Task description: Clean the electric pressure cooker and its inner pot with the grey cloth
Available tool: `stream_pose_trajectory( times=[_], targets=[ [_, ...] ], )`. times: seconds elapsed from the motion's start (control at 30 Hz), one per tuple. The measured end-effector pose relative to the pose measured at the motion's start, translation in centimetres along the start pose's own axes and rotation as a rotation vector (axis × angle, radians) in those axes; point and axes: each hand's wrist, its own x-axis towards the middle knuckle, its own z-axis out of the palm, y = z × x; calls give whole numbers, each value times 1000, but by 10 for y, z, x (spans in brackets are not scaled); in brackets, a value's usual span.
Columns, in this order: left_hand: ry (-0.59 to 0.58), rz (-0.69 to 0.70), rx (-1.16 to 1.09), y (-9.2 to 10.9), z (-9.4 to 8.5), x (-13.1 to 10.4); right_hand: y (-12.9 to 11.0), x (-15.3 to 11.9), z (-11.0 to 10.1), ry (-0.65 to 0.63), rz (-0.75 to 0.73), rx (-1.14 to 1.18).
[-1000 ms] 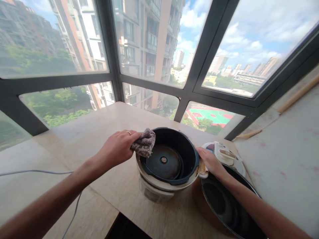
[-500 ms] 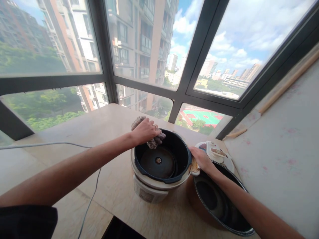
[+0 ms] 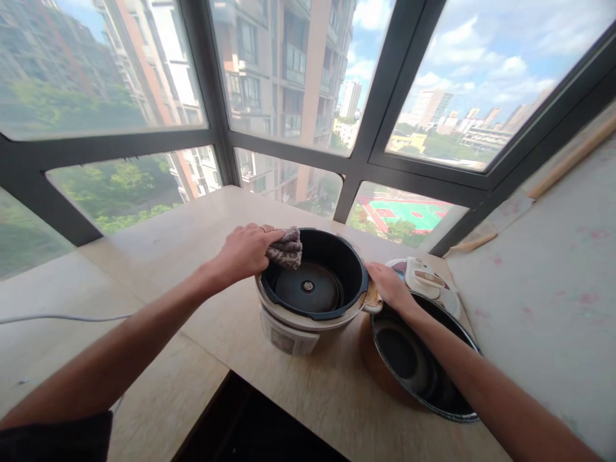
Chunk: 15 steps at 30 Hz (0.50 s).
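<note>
A white electric pressure cooker base (image 3: 289,333) stands lidless on the counter, its dark inside and round bottom plate in view. My left hand (image 3: 248,250) is closed on a bunched grey-brown cloth (image 3: 287,249), which hangs over the cooker's left rim. At the cooker's right side, my right hand (image 3: 387,282) is closed round the side handle (image 3: 373,300), with the fingers partly hidden. Under my right forearm sits a dark, round inner pot (image 3: 404,350), tilted in view and partly covered by the arm.
Behind the inner pot lies a white cooker lid (image 3: 428,279) against the wall. A grey cord (image 3: 62,317) crosses the left of the pale counter (image 3: 202,218). Windows rise behind, and a dark opening (image 3: 255,423) cuts into the counter's front edge.
My left hand has moved the cloth left, from over the inside of the cooker to its left rim. My right hand keeps its place at the handle. The view has shifted slightly.
</note>
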Motion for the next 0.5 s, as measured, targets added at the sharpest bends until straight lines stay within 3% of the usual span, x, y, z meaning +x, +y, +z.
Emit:
stream_pose_trajectory(
  times=[0.13, 0.23, 0.37, 0.5],
  targets=[
    [82, -149, -221, 2, 3, -33, 4, 1, 1, 33, 12, 14],
    [126, -240, -295, 16, 7, -59, 5, 2, 1, 24, 6, 2],
    [146, -178, -235, 49, 7, -86, 7, 4, 2, 20, -16, -27],
    [139, -115, -92, 85, 1, -97, 7, 4, 3, 42, -33, -30]
  ],
)
